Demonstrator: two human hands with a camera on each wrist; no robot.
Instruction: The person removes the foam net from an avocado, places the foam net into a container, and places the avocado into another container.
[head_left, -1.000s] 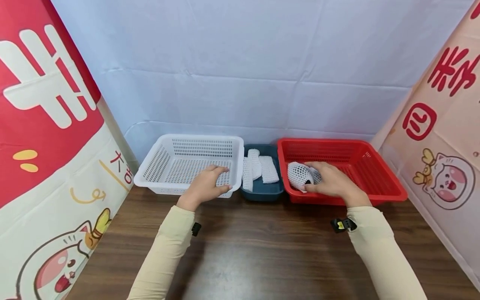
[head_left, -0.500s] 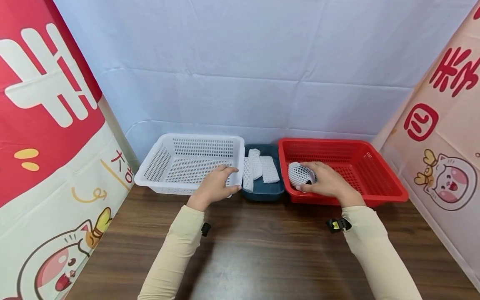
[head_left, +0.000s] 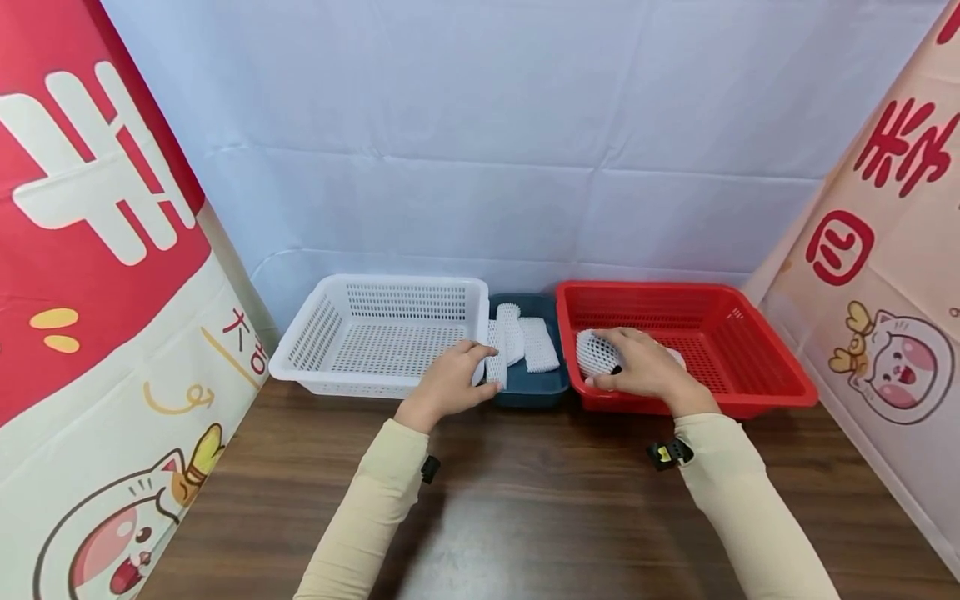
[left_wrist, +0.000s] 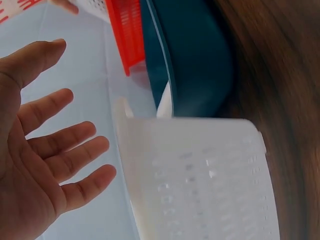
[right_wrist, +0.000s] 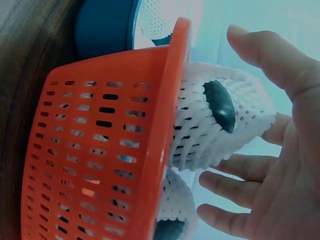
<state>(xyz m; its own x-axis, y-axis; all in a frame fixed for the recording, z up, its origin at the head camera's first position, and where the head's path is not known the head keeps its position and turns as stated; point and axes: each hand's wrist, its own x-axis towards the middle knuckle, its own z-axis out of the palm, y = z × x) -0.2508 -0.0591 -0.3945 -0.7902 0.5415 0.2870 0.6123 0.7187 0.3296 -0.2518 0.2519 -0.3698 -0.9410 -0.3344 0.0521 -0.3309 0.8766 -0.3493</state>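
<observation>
My left hand [head_left: 452, 380] hovers over the right rim of the white basket [head_left: 296, 375]. Its fingers are spread and hold nothing; the fingertips reach toward white foam net sleeves [head_left: 538, 343] lying in the dark blue bin [head_left: 532, 398]. Inside the red basket [head_left: 780, 387], at its left end, lies a dark, smooth rounded object in a foam net [right_wrist: 220, 107]. Around it my right hand [head_left: 641, 367] stands with thumb and fingers apart; whether the fingertips touch the net cannot be told. A second netted object [right_wrist: 175, 197] lies beside it, partly hidden by the hand and the basket wall.
The three containers stand in a row on the brown wooden table [head_left: 525, 500], against a pale cloth backdrop [head_left: 480, 208]. Printed cloth panels [head_left: 112, 375] flank both sides. Each wrist bears a strap with a small black device [head_left: 667, 454].
My left hand has moved right, from over the white basket to the edge of the blue bin. My right hand has shifted slightly left around the netted object, and the other one shows behind it.
</observation>
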